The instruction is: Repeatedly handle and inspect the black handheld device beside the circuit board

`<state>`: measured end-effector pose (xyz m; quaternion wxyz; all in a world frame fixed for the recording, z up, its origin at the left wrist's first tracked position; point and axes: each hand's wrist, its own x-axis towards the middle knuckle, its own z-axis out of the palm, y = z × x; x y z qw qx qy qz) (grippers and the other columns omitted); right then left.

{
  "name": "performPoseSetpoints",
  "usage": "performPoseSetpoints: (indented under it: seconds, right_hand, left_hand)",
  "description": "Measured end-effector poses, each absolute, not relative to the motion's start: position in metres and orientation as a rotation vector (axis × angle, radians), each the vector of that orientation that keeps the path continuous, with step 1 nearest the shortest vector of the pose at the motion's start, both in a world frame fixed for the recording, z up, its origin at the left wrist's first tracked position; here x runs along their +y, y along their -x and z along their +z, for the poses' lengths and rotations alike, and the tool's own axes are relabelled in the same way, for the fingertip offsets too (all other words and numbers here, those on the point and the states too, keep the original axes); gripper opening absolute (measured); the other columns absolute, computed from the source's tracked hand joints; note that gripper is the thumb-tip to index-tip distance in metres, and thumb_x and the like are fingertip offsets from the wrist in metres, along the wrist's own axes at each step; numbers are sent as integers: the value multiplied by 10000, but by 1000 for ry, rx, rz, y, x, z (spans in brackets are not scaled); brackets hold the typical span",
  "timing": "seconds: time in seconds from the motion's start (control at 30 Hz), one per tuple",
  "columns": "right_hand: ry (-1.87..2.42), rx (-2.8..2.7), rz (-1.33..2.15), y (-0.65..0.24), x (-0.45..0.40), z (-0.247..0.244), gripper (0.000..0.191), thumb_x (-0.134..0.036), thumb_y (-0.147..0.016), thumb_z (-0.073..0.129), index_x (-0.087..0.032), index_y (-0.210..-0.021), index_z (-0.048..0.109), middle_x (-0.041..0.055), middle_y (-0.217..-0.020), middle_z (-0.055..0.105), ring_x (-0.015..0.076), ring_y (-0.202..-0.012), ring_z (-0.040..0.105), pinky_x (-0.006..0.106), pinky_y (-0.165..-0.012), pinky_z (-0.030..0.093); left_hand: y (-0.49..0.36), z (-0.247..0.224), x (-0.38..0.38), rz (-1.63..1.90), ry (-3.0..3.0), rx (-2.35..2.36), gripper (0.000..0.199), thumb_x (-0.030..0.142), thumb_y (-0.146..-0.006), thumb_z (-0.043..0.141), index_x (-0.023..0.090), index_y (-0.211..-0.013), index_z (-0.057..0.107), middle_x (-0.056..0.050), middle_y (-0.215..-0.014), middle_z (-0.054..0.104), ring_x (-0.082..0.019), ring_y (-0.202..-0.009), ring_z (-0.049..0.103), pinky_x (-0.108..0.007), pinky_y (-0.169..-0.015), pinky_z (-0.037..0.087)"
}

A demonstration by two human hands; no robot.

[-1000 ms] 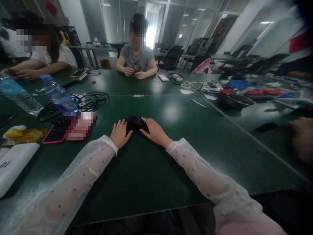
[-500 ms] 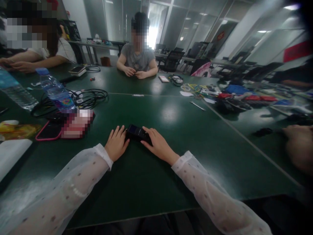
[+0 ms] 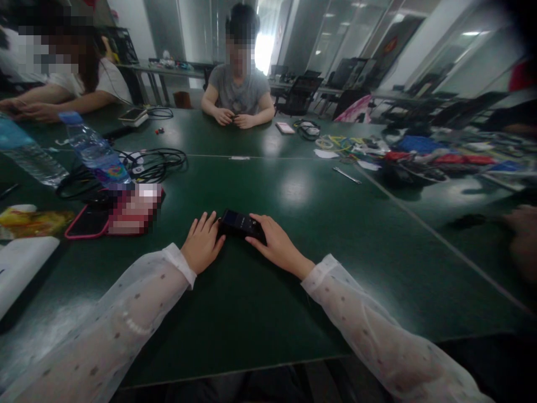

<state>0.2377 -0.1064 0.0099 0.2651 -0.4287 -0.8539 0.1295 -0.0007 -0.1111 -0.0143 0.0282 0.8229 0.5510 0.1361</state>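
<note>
A small black handheld device (image 3: pixel 240 222) with a little dark screen at its left end and small buttons lies on the green table. My right hand (image 3: pixel 279 243) grips its right end, thumb on the near side and fingers on the far side. Flat on the table at the device's left end lies my left hand (image 3: pixel 202 242), fingers spread. Its thumb and forefinger are right by the device's edge; whether they press on it I cannot tell.
Left of my hands are a pink-edged phone (image 3: pixel 88 221), a water bottle (image 3: pixel 94 151) and black cables (image 3: pixel 163 162). A wrench (image 3: pixel 347 175) lies ahead to the right, before a heap of wires and tools (image 3: pixel 419 154). One person (image 3: pixel 239 92) sits opposite, another (image 3: pixel 98 84) at left.
The view has shifted slightly, so the things on the right sit farther right. Both my hands and the black device keep about the same position relative to each other.
</note>
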Motion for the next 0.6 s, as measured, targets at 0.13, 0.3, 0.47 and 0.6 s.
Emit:
performPoseSetpoints:
  seconds: [0.13, 0.3, 0.47, 0.6]
  right_hand:
    - [1174, -2306, 340, -237, -107, 11, 562, -435, -901, 543, -201, -1381, 366, 132, -1268, 546, 283, -1161, 540, 514, -997, 460]
    - [1172, -2299, 373, -238, -107, 11, 565, -427, -897, 551, -224, -1388, 359, 123, -1270, 547, 280, -1163, 541, 521, -991, 461]
    - [1170, -2303, 387, -239, -107, 11, 581, -437, -894, 554, -218, -1392, 352, 124, -1264, 546, 273, -1145, 545, 515, -984, 464]
    - [1153, -2317, 367, -239, -106, 12, 603, -437, -886, 563, -196, -1394, 345, 138, -1258, 542, 282, -1143, 541, 518, -982, 460]
  left_hand:
    - [0, -12, -112, 352, -2577, 1726, 478, 365, -965, 345, 92, -1344, 445, -166, -1506, 360, -338, -1407, 281, -535, -1125, 269]
    - [0, -9, -113, 325, -2586, 1729, 470, 367, -971, 337, 96, -1336, 454, -162, -1506, 361, -333, -1407, 283, -531, -1128, 272]
    - [0, -9, -113, 335, -2576, 1730, 472, 360, -967, 352, 89, -1343, 447, -164, -1506, 360, -335, -1408, 279, -530, -1130, 271]
    - [0, -10, -113, 366, -2577, 1732, 462, 363, -967, 354, 114, -1345, 447, -149, -1502, 372, -325, -1408, 283, -530, -1129, 273]
